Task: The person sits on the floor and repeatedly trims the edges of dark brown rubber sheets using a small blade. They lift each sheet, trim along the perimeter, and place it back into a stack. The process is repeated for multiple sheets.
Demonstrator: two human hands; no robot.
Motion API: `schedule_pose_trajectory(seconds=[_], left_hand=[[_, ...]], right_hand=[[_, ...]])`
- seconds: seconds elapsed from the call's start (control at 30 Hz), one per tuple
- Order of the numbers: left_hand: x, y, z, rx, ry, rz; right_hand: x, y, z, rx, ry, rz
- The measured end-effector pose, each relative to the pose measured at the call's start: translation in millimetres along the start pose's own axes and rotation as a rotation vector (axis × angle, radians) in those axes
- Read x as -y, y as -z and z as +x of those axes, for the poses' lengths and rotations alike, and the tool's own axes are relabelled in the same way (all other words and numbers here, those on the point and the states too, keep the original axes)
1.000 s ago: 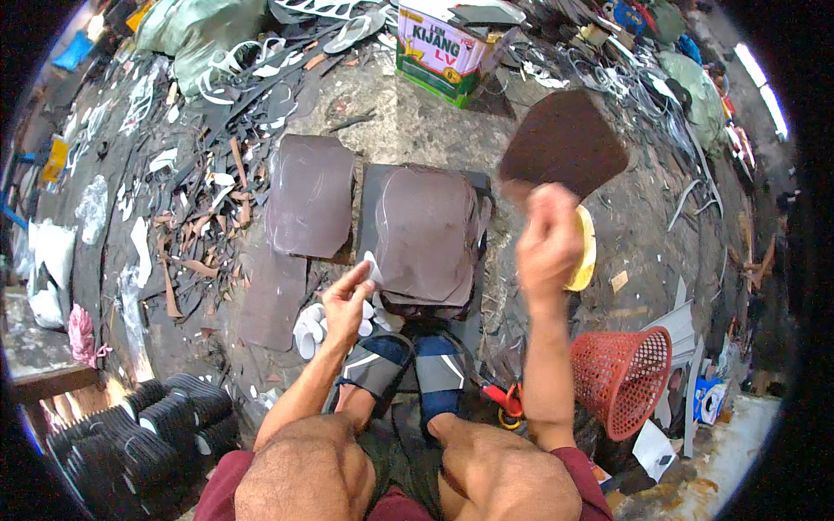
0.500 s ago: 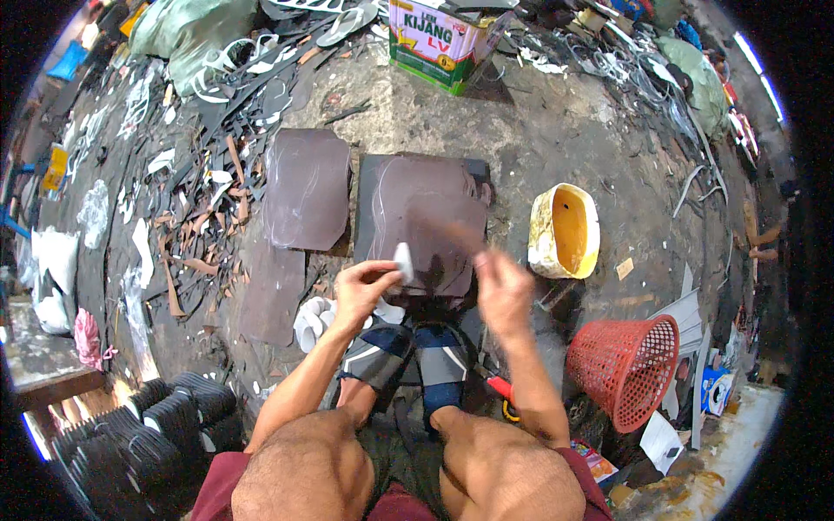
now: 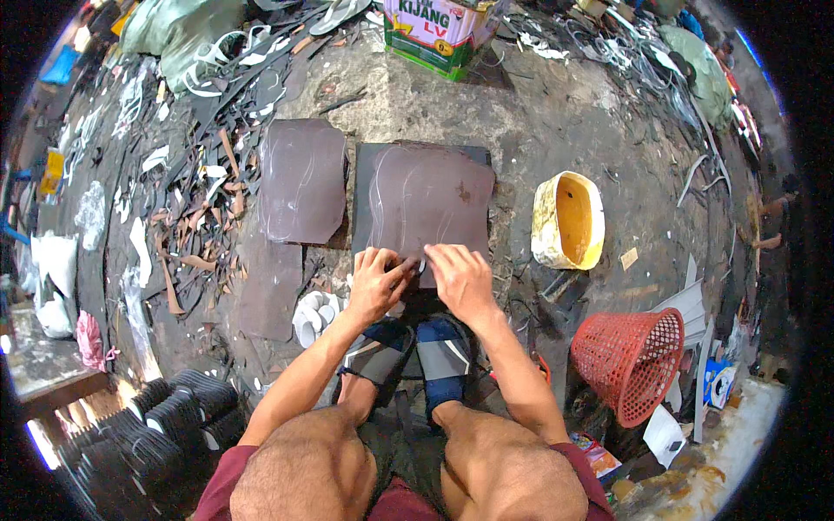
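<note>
My left hand (image 3: 380, 282) and my right hand (image 3: 462, 280) meet over the near edge of a brown sheet (image 3: 430, 187), fingers closed. Between their fingertips a narrow bit of a small white piece (image 3: 423, 263) shows; the fingers hide the remainder. Under the brown sheet lies a black board (image 3: 365, 204), visible along its left side and top. The sheet carries pale curved lines and a dark patch near its right edge. Several white rounded pieces (image 3: 317, 317) sit in a heap by my left wrist.
Another marked brown sheet (image 3: 302, 182) lies to the left. At right stand a cut-open yellow container (image 3: 540, 226) and a tipped red basket (image 3: 608, 356). A square tin (image 3: 430, 43) stands at the far side. Scraps (image 3: 200, 243) cover the left floor; black soles (image 3: 148, 430) are stacked lower left.
My right hand has come left and inward to meet my left hand; the blurred brown strip by it no longer shows. The white piece, upright in my left hand before, is now mostly hidden.
</note>
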State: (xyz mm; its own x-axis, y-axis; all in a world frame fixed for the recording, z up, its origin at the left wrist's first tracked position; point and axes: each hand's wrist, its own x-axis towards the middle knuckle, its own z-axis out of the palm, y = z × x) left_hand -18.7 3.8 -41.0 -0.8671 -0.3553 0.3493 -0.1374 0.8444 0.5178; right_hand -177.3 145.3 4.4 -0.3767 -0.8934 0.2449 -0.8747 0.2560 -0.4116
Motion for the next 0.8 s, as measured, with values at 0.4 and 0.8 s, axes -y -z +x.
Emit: schedule_pose_trajectory(seconds=[0.4,0.8], left_hand=[[-6.4,-10.6,-17.3,-0.213,0.013,-0.001],[-17.3,-2.0,-32.0,-0.203,0.173,-0.153]], right_hand=[[1.1,3.6,13.8,0.107,-0.029,-0.038],[15.4,-1.8,7.1,0.282,-0.004,-0.323]])
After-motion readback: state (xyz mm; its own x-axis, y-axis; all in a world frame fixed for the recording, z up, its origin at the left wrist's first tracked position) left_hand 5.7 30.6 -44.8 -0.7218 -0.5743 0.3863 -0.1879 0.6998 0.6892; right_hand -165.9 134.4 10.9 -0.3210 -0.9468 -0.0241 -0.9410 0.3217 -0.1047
